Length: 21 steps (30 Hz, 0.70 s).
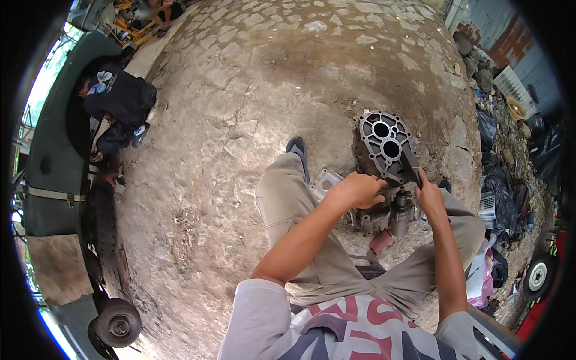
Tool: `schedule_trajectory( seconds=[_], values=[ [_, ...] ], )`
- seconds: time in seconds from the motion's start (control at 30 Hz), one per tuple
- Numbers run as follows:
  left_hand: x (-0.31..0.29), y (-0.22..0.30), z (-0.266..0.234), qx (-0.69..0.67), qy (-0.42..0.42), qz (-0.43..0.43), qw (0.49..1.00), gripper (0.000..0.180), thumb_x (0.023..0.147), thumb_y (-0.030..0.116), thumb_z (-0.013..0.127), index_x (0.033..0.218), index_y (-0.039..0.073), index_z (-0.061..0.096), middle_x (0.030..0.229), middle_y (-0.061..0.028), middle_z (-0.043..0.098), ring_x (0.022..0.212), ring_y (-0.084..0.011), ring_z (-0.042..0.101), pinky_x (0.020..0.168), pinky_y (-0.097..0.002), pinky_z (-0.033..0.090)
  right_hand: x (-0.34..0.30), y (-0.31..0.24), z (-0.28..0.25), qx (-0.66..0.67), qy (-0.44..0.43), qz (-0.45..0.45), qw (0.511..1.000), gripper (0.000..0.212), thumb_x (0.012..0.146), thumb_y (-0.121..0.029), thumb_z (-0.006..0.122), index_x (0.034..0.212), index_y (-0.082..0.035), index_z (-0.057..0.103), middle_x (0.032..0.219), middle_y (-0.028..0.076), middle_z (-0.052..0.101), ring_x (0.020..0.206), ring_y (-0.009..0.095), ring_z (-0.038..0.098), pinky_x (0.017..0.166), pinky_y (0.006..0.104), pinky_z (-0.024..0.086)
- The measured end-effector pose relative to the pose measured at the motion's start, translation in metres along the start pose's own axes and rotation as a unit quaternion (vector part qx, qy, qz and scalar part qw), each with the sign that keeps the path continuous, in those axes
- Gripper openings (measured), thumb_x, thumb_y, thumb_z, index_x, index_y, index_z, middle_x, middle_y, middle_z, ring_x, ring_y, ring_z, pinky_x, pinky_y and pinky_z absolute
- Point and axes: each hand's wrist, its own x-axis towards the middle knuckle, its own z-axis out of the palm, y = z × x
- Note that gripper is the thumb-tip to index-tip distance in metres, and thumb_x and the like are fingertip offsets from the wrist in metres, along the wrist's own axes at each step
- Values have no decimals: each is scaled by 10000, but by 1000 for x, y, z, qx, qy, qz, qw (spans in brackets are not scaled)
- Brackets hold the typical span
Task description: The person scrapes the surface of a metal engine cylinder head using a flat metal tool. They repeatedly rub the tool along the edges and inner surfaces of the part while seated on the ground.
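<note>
Between my legs a metal gearbox housing (pixel 368 157) stands on the ground, its pale machined face up, with two large round bores and bolt holes around the rim. My right hand (pixel 430 198) is closed around one end of a flat dark bar (pixel 410 165), file-like in shape, which lies along the right edge of that face. At the near left edge of the housing, my left hand (pixel 362 191) is bent with its fingers curled against the metal. Below it sit a cylindrical metal part (pixel 401 216) and a small reddish piece (pixel 380 242).
A square metal cover (pixel 327 182) lies by my left leg. Far left, a person in black (pixel 120 102) crouches beside a dark green vehicle (pixel 54 174); a small wheel (pixel 118 323) is nearer. Stones, black bags (pixel 503 198) and a grey crate (pixel 487 210) line the right.
</note>
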Motion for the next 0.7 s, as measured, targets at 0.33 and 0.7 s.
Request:
schedule_trajectory(
  seconds=[0.33, 0.7],
  values=[
    [15, -5, 12, 13, -1, -4, 1000, 561, 963, 437, 564, 1410, 98, 530, 1225, -171, 653, 1108, -363, 642, 926, -458, 528, -16, -9, 1, 30, 22, 1, 999, 686, 915, -205, 636, 1536, -115, 357, 853, 276, 690, 802, 469, 663, 739, 566, 502],
    [14, -6, 17, -6, -15, -14, 1000, 567, 964, 435, 568, 1426, 109, 516, 1264, -164, 638, 1139, -365, 627, 953, -459, 514, 12, 14, 40, 513, -72, 198, 832, 645, 969, -352, 633, 1551, -241, 379, 747, 102, 617, 599, 177, 589, 495, 375, 478]
  ],
)
